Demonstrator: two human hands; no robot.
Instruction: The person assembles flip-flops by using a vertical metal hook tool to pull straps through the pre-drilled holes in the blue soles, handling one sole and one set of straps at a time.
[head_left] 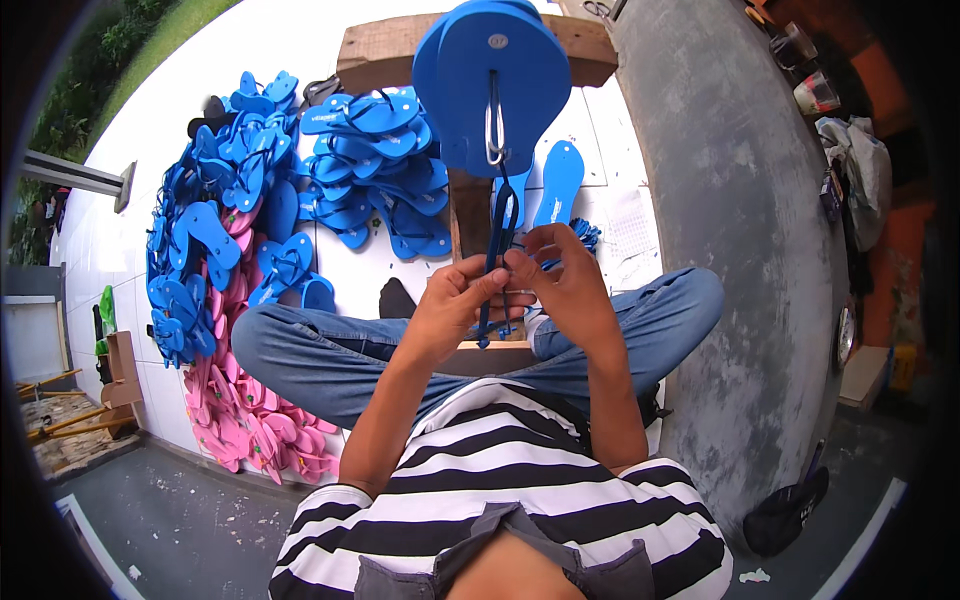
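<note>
both the left hand (455,300) and the right hand (565,285) pinch a dark blue sandal strap (497,262) above the lap, its upper end in a metal hook (493,125) through a blue sole (492,80) on a wooden post (470,215), with blue sandals (375,165) piled to the left.

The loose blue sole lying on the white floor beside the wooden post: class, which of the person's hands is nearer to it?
Right. The right hand is just below the loose blue sole, pinching the blue strap; the left hand is further left, past the strap.
</note>
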